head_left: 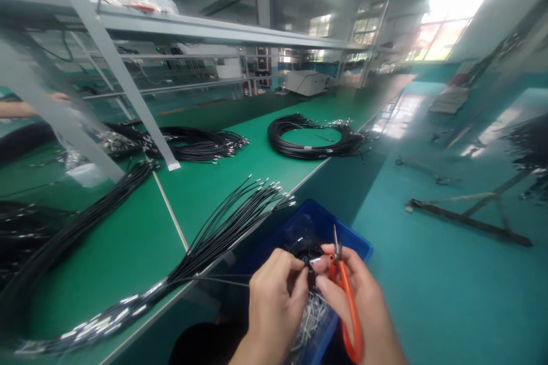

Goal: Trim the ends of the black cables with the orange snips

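Above a blue bin, my left hand [278, 293] is closed with fingertips pinched around the end of a thin black cable [222, 279]. That cable runs back to a long bundle of black cables [231, 222] lying along the bench edge, its tips fanned out. My right hand [363, 291] holds orange-handled pliers [351, 311], their pointed metal tips facing up and away. Its thumb and forefinger meet close to the left fingertips, at a small dark part I cannot make out. The blue bin [357, 239] holds small white and black pieces [314, 313], partly hidden by my hands.
Coiled black cables [308, 151] lie on the green bench [252, 165], with another coil [205, 145] near a white shelf post [128, 85]. More cables [25, 234] are at left, where another person's arm [25, 108] shows. A wheeled stand [471, 219] is on the floor at right.
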`<state>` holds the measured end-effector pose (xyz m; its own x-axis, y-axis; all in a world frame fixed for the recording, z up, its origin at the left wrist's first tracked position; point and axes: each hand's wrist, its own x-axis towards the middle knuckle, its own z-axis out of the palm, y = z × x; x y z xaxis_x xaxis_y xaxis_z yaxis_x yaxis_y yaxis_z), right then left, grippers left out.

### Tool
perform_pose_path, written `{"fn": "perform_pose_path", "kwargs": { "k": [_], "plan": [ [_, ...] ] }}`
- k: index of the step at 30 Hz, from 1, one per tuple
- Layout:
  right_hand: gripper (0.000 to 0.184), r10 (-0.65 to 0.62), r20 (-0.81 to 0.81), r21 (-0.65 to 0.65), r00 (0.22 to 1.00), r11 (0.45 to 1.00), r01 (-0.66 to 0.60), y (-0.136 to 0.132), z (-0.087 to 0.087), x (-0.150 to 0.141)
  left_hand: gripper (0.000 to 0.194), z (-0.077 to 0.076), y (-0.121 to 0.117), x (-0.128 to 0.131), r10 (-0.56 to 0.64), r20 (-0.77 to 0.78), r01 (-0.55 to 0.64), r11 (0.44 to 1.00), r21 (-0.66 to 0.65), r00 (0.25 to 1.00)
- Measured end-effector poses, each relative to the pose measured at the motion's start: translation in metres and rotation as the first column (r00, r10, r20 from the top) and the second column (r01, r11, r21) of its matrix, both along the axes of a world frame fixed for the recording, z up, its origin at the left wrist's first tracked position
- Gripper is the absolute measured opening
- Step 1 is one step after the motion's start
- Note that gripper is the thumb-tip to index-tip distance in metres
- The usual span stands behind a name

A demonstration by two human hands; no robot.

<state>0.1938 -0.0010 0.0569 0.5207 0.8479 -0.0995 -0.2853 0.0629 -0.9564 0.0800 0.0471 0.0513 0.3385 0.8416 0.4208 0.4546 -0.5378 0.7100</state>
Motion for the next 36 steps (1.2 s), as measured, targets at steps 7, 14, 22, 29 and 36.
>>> {"fn": "perform_pose_path", "kwargs": {
  "k": [7, 14, 22, 29, 36],
  "plan": [
    [0.039, 0.588, -0.228, -0.015, 0.776, 0.795, -0.607, -0.022, -0.003, 0.03, 0.012, 0.015, 0.013, -0.009, 0.001, 0.275, 0.105, 0.924, -0.368, 0.962],
    [0.028, 0.664, -0.235, -0.098, 0.71, 0.71, -0.697, -0.022, 0.005, 0.025, 0.013, 0.022, 0.015, -0.013, -0.024, 0.418, 0.246, 0.838, -0.487, 0.908],
    [0.031, 0.665, -0.254, 0.024, 0.702, 0.73, -0.683, -0.014, 0.004, 0.021, 0.013, 0.019, 0.013, -0.011, -0.049, 0.41, 0.261, 0.838, -0.479, 0.911],
    [0.019, 0.686, -0.146, -0.239, 0.713, 0.675, -0.698, -0.005, 0.0, 0.017, 0.012, 0.019, 0.018, -0.015, -0.047, 0.352, 0.215, 0.865, -0.454, 0.935],
    [0.029, 0.322, 0.194, -0.161, 0.927, 0.942, -0.293, -0.021, -0.002, 0.026, 0.006, -0.027, -0.007, 0.006, -0.312, -0.105, 0.251, 0.89, -0.381, 0.944]
  ]
}}
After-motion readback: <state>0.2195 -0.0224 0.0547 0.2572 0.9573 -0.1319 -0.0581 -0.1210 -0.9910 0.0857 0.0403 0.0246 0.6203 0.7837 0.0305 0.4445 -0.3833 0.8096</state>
